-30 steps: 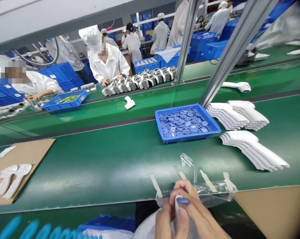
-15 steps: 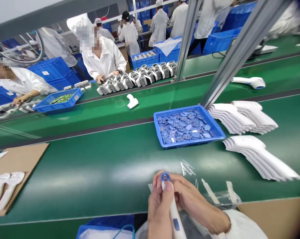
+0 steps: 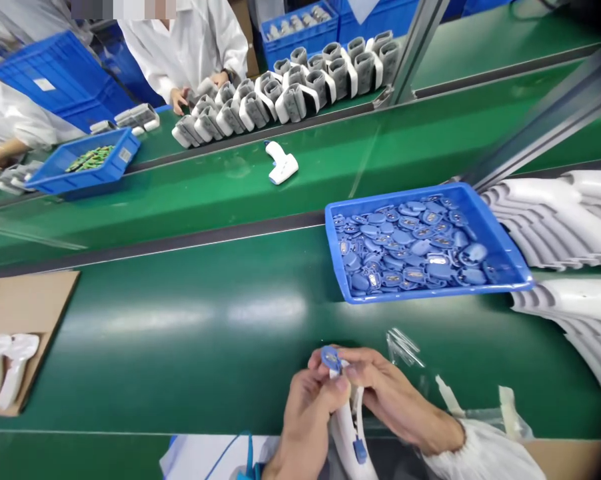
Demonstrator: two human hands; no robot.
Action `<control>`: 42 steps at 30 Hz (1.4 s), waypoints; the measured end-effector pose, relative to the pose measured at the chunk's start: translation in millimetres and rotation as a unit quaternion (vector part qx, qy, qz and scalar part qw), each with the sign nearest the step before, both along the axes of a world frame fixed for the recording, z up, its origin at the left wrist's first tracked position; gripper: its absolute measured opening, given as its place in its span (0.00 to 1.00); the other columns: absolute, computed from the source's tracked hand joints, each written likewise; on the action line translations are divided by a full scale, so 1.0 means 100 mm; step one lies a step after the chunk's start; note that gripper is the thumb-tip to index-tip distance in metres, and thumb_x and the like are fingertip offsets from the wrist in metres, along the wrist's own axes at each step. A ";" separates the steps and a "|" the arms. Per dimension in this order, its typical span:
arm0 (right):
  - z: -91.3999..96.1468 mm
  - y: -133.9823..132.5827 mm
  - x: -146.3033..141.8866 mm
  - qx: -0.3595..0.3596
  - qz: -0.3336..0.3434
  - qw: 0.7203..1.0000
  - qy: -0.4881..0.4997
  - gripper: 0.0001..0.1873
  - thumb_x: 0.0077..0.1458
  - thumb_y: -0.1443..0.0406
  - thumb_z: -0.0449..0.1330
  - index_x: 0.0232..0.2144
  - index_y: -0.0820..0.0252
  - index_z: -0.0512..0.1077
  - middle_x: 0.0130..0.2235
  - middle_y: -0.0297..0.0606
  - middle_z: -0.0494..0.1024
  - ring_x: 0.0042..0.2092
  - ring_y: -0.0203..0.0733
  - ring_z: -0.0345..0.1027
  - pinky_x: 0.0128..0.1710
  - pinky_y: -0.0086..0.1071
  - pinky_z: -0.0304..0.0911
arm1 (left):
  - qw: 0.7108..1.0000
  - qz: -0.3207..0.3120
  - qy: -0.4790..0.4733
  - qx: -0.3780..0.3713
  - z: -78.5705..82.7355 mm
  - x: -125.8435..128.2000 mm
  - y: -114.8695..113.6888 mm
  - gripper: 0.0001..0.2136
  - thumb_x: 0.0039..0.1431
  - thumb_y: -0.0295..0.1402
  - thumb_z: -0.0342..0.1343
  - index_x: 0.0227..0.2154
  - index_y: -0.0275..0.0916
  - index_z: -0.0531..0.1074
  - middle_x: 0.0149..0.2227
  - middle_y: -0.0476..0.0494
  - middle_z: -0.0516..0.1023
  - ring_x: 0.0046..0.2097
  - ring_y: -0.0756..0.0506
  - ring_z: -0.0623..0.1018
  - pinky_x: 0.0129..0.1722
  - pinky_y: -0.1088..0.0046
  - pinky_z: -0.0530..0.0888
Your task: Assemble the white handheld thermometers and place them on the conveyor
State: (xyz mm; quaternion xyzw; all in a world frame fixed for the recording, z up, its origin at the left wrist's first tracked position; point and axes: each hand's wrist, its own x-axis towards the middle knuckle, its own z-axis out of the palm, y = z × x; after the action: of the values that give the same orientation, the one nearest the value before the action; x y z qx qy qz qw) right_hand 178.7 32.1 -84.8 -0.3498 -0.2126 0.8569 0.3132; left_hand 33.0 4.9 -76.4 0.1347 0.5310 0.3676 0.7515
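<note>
Both my hands meet at the bottom centre over the near edge of the green table. My left hand (image 3: 305, 413) is closed round a white handheld device shell (image 3: 348, 427) with a blue button. My right hand (image 3: 388, 397) pinches the small blue cap part (image 3: 331, 358) at the shell's top end. Just beyond, to the right, a blue tray (image 3: 340, 267) holds several similar blue cap parts (image 3: 410, 250).
White shells are stacked in rows at the right (image 3: 565, 227). A cardboard sheet (image 3: 25, 307) with white shells lies at the left. One white device (image 3: 280, 163) lies on the far belt. Taped plastic film (image 3: 480, 407) hangs off the near edge. Workers in white coats (image 3: 190, 47) handle grey parts (image 3: 290, 87).
My hands have lifted the white shell from below the table edge to above it. The view has dropped and moved closer to the blue tray.
</note>
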 end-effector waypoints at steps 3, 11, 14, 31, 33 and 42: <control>-0.11 -0.06 0.05 -0.035 -0.073 0.996 0.032 0.15 0.58 0.53 0.62 0.38 0.57 0.81 0.52 0.44 0.80 0.52 0.53 0.75 0.51 0.42 0.69 | 0.997 0.034 -0.055 -0.029 0.02 -0.07 0.01 0.19 0.45 0.45 0.70 0.33 0.32 0.80 0.33 0.36 0.81 0.38 0.37 0.81 0.44 0.62 0.77; 0.05 0.02 0.13 0.079 -0.074 0.980 -0.166 0.16 0.59 0.50 0.66 0.39 0.55 0.75 0.52 0.42 0.80 0.53 0.51 0.74 0.55 0.43 0.68 | 0.990 0.071 0.072 0.095 0.19 -0.06 0.20 0.14 0.60 0.39 0.60 0.25 0.38 0.66 0.28 0.48 0.74 0.29 0.50 0.74 0.34 0.74 0.73; 0.09 0.02 0.23 0.096 -0.057 0.970 -0.215 0.20 0.58 0.49 0.68 0.43 0.55 0.75 0.49 0.43 0.82 0.45 0.47 0.78 0.50 0.42 0.71 | 0.986 0.058 0.102 0.115 0.36 -0.23 0.31 0.13 0.57 0.37 0.59 0.26 0.39 0.62 0.25 0.52 0.69 0.23 0.52 0.66 0.23 0.76 0.63; 0.32 -0.32 0.14 0.158 -0.442 0.882 -0.039 0.07 0.61 0.59 0.69 0.41 0.49 0.76 0.48 0.28 0.81 0.61 0.40 0.71 0.71 0.39 0.57 | 0.921 -0.140 0.239 0.274 0.41 -0.33 0.11 0.23 0.59 0.49 0.63 0.48 0.37 0.71 0.49 0.36 0.80 0.48 0.41 0.80 0.49 0.62 0.76; 0.28 -0.41 0.15 0.189 -0.397 0.896 -0.066 0.10 0.61 0.58 0.68 0.45 0.47 0.76 0.53 0.30 0.80 0.62 0.41 0.70 0.69 0.41 0.59 | 0.940 -0.161 0.167 0.249 0.41 -0.19 -0.03 0.20 0.60 0.48 0.64 0.45 0.37 0.72 0.42 0.40 0.81 0.42 0.44 0.80 0.42 0.67 0.76; 0.29 -0.68 0.54 0.204 -0.159 0.915 -0.309 0.16 0.54 0.49 0.71 0.40 0.49 0.81 0.41 0.37 0.83 0.37 0.40 0.78 0.35 0.28 0.72 | 0.868 -0.117 0.274 0.399 0.44 -0.19 -0.23 0.18 0.55 0.32 0.72 0.46 0.44 0.74 0.46 0.51 0.82 0.47 0.48 0.80 0.48 0.72 0.73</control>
State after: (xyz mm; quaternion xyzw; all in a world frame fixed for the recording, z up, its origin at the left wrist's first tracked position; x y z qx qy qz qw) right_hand 232.6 -35.6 -55.8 -0.5550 -0.4108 0.5825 0.4288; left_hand 14.3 -18.3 -32.8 0.5790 0.5040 0.4059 0.4959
